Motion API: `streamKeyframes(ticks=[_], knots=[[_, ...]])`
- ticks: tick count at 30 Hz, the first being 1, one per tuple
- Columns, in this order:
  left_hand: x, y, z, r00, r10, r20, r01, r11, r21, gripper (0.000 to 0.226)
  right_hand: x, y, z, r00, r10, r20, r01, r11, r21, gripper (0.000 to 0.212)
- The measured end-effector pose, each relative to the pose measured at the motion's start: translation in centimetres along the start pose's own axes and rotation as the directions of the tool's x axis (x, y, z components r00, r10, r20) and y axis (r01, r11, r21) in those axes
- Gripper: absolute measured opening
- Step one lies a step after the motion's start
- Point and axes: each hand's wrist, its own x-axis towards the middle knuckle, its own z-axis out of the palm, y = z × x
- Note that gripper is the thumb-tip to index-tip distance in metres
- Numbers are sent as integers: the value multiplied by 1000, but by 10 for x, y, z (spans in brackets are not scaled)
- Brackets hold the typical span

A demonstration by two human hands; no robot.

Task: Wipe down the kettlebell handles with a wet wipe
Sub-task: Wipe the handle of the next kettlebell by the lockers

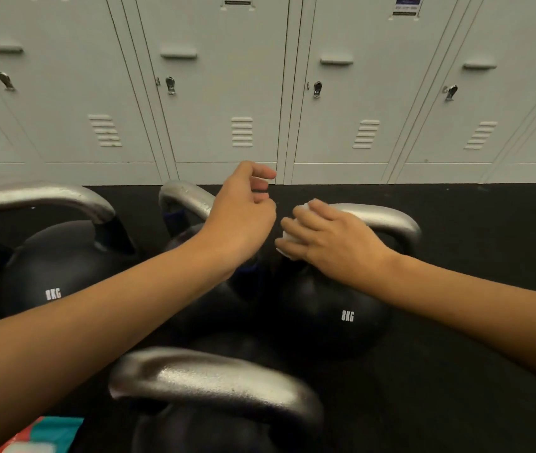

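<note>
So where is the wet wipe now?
Right of centre in the head view, under the right hand, pressed on the right kettlebell's handle.

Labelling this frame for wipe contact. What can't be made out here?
- Head view: most of the wet wipe, covered by the right hand.
- Middle kettlebell: weight mark and handle's right side, behind the left hand and forearm.
- Locker labels: too small and blurred.
- Teal packet: cut off by the bottom edge.

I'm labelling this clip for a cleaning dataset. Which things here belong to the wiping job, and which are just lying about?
Part of the job:
wet wipe, gripped by the right hand
four kettlebell handles, including the right one being wiped
left hand, holding nothing

Just there:
lockers
teal packet
black floor
</note>
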Motion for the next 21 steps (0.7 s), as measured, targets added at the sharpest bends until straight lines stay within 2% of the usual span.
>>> streamKeyframes(ticks=[3, 5, 9, 14, 17, 21], knots=[[1, -3, 5, 999, -38, 17, 39, 999, -15, 37, -6, 7, -4, 978, 174, -112, -150, 969, 196, 43], [2, -5, 8, 998, -62, 31, 62, 998, -14, 36, -13, 10, -7, 943, 315, -106, -267, 909, 320, 39], [3, -12, 15, 988, -125, 90, 123, 992, 32, 38, -30, 16, -9, 869, 492, 63, -462, 757, 462, 47], [-1, -16, 25, 932, -253, 260, 200, 956, 215, 41, -46, 29, -12, 812, 532, 239, -555, 578, 598, 48], [-5, -16, 27, 885, -315, 344, 209, 927, 312, 43, -58, 35, -9, 760, 529, 378, -607, 370, 703, 39], [-7, -15, 29, 866, -340, 366, 207, 911, 357, 51, -79, 38, -8, 657, 533, 533, -600, -60, 798, 48]])
